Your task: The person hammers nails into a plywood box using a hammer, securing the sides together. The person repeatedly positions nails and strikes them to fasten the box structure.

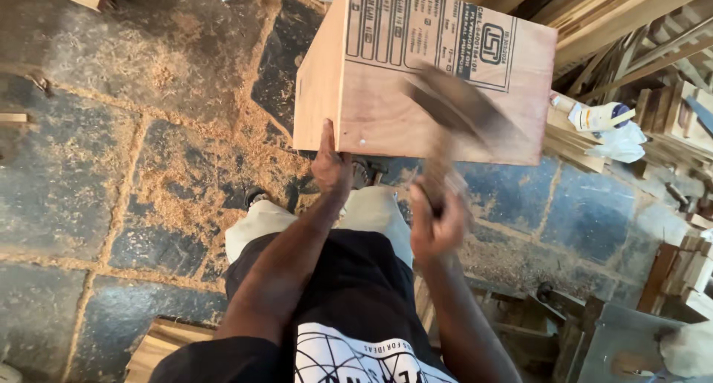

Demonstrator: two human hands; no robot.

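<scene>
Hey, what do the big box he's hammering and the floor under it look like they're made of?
The large reddish-brown box looks like plywood: flat panels, faint wood grain, a matte unfinished face with black printed stamps. The dark floor seems to be rough stone slabs with wide joints, dusted with sawdust.

A plywood box [438, 79], pale reddish-brown with a black printed stamp on its upper face, is sitting tilted in the upper middle of the frame, with a small nail head showing on its near face. A hammer [453, 116], blurred by motion, is crossing the box's right half, its wooden handle running down toward centre frame.
</scene>
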